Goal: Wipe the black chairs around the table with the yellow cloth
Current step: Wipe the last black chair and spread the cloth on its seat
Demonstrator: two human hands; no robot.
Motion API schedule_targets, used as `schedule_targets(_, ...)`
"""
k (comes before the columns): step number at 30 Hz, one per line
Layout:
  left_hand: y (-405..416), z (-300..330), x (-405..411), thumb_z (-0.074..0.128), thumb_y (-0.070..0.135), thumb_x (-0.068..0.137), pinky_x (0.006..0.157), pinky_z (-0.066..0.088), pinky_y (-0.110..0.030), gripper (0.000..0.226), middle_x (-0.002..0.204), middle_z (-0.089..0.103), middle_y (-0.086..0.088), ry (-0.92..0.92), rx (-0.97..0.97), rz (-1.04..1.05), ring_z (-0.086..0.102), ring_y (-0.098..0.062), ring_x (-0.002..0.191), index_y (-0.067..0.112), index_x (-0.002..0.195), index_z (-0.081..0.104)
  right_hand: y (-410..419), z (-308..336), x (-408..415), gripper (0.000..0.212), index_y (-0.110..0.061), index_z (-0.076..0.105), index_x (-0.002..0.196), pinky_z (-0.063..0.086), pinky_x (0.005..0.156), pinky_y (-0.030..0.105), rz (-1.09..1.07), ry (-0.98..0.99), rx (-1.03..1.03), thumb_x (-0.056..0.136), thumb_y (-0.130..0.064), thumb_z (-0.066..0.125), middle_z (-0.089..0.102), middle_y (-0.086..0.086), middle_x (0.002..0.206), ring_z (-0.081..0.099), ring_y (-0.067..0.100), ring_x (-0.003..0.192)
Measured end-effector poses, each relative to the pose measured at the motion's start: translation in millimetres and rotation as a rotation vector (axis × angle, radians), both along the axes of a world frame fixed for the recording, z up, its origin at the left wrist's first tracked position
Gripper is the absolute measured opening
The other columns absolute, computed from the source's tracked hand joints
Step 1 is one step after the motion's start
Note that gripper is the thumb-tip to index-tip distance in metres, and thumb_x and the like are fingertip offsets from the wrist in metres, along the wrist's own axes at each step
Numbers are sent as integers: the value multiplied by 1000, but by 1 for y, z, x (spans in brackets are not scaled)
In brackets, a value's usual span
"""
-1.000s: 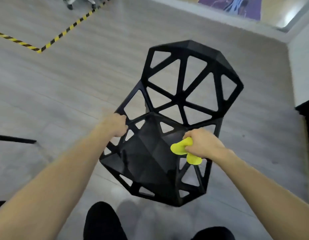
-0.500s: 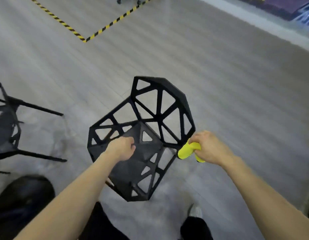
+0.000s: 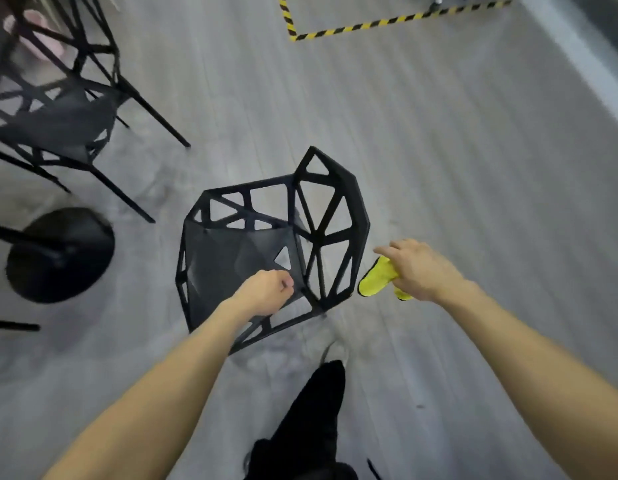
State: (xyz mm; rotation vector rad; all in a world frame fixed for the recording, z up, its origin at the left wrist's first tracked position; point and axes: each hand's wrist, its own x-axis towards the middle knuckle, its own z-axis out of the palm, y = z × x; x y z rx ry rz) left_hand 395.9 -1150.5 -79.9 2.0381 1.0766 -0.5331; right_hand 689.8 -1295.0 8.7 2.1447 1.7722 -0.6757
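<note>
A black plastic chair with a lattice of triangular openings stands on the grey wood-grain floor at the centre of the head view; its backrest is to the right, its seat to the left. The left hand is over the near right corner of the seat, fingers curled into a fist at the frame where seat meets backrest; the fingertips are hidden, so whether they actually clasp the frame cannot be told. The right hand is just beside the outer edge of the backrest, apart from it; its thumb and lower fingers pinch a bunched yellow cloth, while the index finger points out straight toward the chair. The cloth hangs below the palm, close to the backrest's lower edge but not touching it; a smaller fold of it shows beneath the wrist.

At upper left a second black lattice chair on slanted thin legs stands well apart from the first; it is blurred. Below it lies a round black disc base with a dark post rising toward the left edge. Yellow-and-black striped hazard tape marks the floor at the top. A dark trouser leg of the person shows at the bottom, near the chair's front.
</note>
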Motion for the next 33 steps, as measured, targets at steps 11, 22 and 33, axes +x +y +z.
schedule_targets(11,-31,-8,126,78,72,77,93,60,-37,55,96,76,10,-162,-267,323,71,-10,96,25,104,74,113,-1,94,81,-25,40,154,46,84,39,410,-70,-3,80,-6,66,49,3,138,59,32,115)
schedule_targets(22,-84,-23,160,52,24,101,79,46,-39,19,89,70,-6,19,98,460,62,-30,82,19,116,61,277,-65,113,96,-23,21,168,52,105,48,725,69,-88,84,-7,65,-4,-9,177,48,38,145)
schedule_targets(33,-157,4,29,53,22,110,87,49,-37,24,107,66,-4,442,163,564,60,-29,103,29,128,67,263,-117,-13,37,-30,65,96,49,93,36,813,179,-123,73,-2,71,47,-1,109,49,32,112)
